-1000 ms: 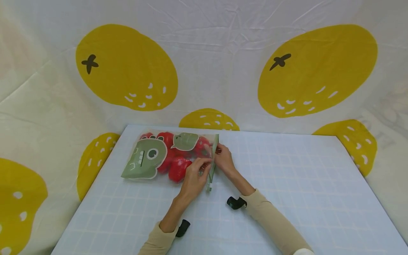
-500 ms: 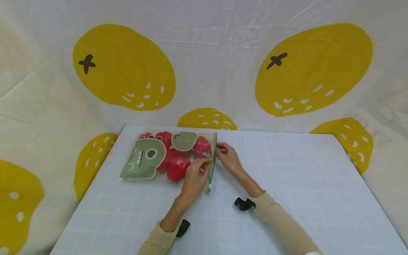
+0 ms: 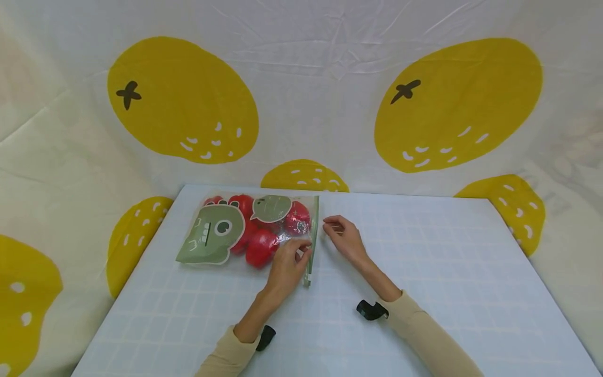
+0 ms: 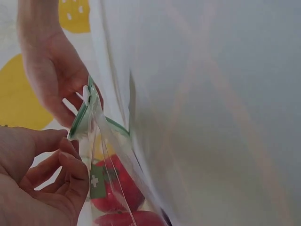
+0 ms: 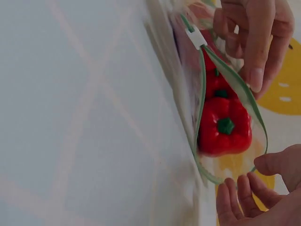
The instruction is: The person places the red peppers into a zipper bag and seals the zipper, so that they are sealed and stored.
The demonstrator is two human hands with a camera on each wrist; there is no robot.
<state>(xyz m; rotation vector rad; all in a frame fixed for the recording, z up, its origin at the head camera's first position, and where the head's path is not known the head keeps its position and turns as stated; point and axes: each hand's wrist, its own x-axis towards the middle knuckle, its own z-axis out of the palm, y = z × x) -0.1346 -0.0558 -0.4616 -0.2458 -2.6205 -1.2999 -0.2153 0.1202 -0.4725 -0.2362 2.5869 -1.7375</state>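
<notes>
A clear zip bag (image 3: pixel 216 251) with green dinosaur print lies flat, its mouth facing right. Several red bell peppers (image 5: pixel 225 127) are inside it. In the right wrist view the green-edged mouth (image 5: pixel 244 94) gapes, with a white slider (image 5: pixel 196 37) at one end. My left hand (image 3: pixel 287 264) pinches the upper lip of that mouth between thumb and finger. My right hand (image 3: pixel 346 238) is just right of the mouth, a small gap from it in the head view. Its fingers (image 5: pixel 244 193) are loosely bent, holding nothing.
A pale blue checked table (image 3: pixel 447 272) carries the bag at its back left. Behind it hangs a white cloth (image 3: pixel 320 120) printed with large yellow fruit. Black wrist-camera mounts (image 3: pixel 371 310) stick out beside both sleeves.
My right hand has left the edge of the bag's mouth and moved right, toward me. The left hand keeps its pinch in nearly the same place. The bag has hardly shifted.
</notes>
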